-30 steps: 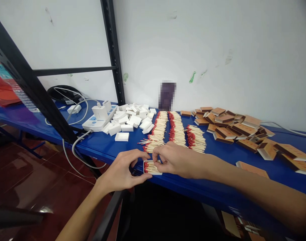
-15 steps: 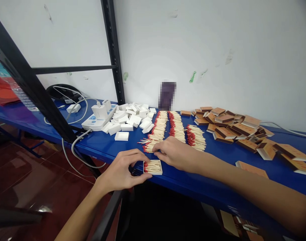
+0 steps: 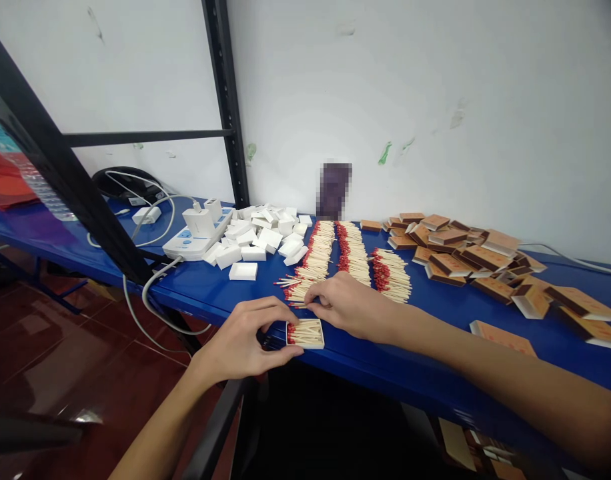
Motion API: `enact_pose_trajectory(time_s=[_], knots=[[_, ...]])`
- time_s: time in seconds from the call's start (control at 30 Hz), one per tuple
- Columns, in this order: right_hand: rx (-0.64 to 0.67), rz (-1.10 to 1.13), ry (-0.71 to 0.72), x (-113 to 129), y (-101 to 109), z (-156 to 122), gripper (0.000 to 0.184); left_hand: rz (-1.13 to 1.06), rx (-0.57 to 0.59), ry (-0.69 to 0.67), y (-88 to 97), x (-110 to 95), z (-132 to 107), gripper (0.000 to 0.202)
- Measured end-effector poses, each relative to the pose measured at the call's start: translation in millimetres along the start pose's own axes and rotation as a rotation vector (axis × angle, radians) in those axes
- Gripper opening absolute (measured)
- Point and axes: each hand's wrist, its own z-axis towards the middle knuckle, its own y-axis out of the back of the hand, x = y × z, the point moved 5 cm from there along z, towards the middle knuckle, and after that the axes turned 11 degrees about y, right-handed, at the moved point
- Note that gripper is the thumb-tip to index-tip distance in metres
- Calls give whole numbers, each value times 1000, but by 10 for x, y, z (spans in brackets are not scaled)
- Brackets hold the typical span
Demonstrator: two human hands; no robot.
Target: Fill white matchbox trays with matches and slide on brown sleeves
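My left hand grips a small white matchbox tray at the blue shelf's front edge, thumb at the near side and fingers at the far side. Red-tipped matches lie in the tray, their heads to the left. Just beyond it, my right hand is closed in a pinch on the ends of matches at the near end of the left row of matches. How many it pinches, I cannot tell. Two more match groups, the middle row and a shorter heap, lie to the right.
Empty white trays are piled at the left, beside a power strip with chargers and cables. Brown matchbox sleeves are heaped at the right. A black shelf post stands behind; the blue shelf ends near my body.
My right hand has shifted slightly toward me, and the pinched match ends have come a little nearer with it. My left hand and the tray have stayed in place.
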Motion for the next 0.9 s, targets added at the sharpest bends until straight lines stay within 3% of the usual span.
enact_pose_trajectory(time_s=[0.3,0.9], knots=[[105,54,-40,7,42,-33,13,-2,19,7,-8,-9,-2,23],[315,-179,29,94,83,-142,18,7,38,4,-4,-15,-7,22]])
